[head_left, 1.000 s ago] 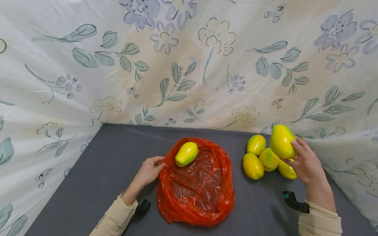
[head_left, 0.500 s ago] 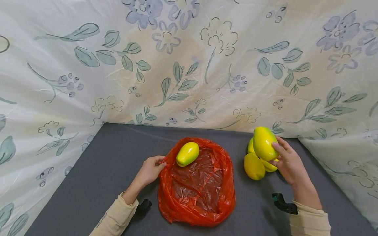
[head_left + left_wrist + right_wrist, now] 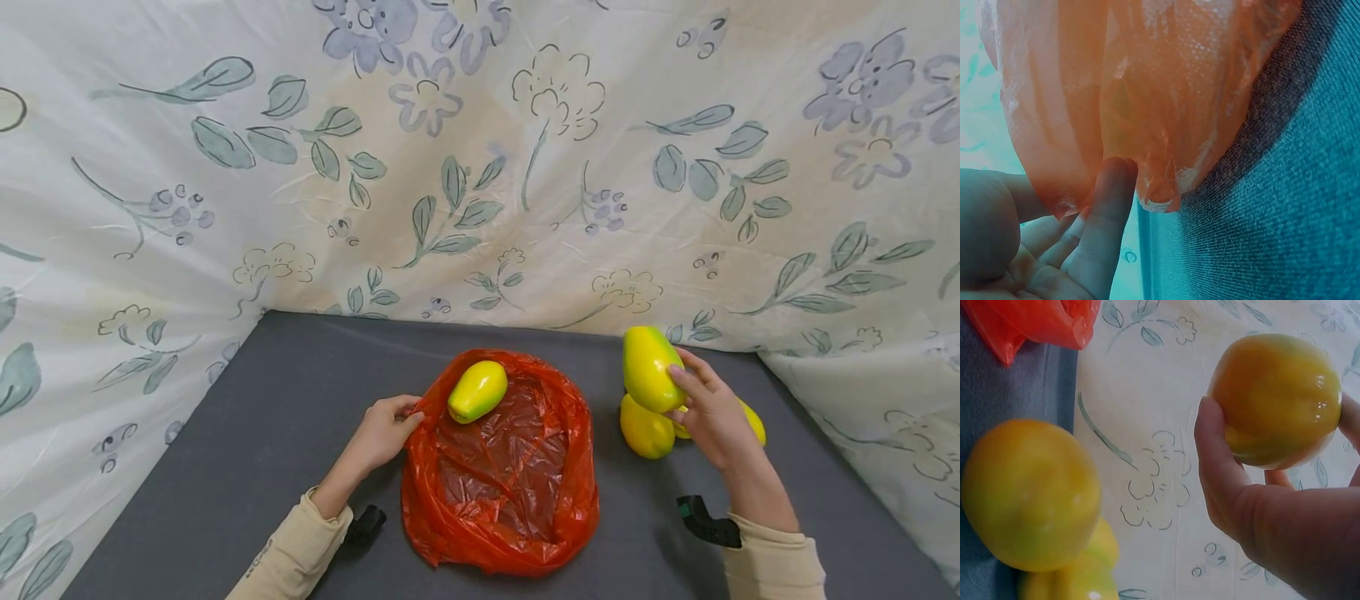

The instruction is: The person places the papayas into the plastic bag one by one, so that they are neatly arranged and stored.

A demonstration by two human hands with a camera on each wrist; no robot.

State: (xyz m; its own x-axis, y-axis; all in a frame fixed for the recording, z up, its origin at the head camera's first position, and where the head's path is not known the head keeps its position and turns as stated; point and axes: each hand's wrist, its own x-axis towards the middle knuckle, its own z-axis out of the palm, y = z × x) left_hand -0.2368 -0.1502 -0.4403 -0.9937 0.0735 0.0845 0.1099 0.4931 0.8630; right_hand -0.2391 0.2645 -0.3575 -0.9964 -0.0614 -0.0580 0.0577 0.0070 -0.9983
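Observation:
An open red plastic bag [image 3: 579, 467] stands on the dark cloth, its rim spread wide. One yellow-green papaya [image 3: 477, 392] lies inside, against the far left of the bag. My left hand [image 3: 381, 435] pinches the left rim; in the left wrist view, thumb and fingers hold the thin film [image 3: 1166, 94]. Raised over the right side of the table, my right hand [image 3: 716, 421] grips another glossy papaya [image 3: 649, 368] between thumb and fingers. That papaya [image 3: 1275, 400] is clear of the table in the right wrist view.
Several more papayas [image 3: 647, 427] lie grouped beneath and behind my right hand, partly hidden by it. A floral curtain [image 3: 480, 167] closes off the back and sides of the dark table [image 3: 300, 375]. Black wrist devices [image 3: 708, 523] stick out from both sleeves.
My right hand has carried its papaya leftward, from above the right of the group to above its left side, slightly lower. The left hand keeps hold of the bag's rim.

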